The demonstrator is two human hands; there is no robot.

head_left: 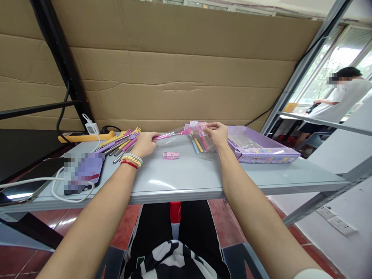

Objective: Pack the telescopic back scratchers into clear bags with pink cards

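Note:
My left hand [145, 143] is closed on one end of a long pink stick [168, 135], which points right. Clear plastic shows along the stick; whether it lies inside cannot be made out. The fingers of my right hand [217, 133] pinch the pink printed top of a clear plastic bag [203, 141] beside the stick's far end. Blue, yellow and pink sticks show through that bag. On the table between my hands lies a small pink printed card [171, 155]. Left of my left hand is a pile of metal-shafted sticks [122, 143] with coloured, hand-shaped ends, like back scratchers.
An open purple printed box [264, 154] with clear plastic inside stands to the right. At the left are a phone [84, 172], a white cable [55, 179], a charger [91, 127] and a yellow bar [87, 136]. Cardboard [186, 77] backs the table. A person [343, 97] is beyond the right-hand frame.

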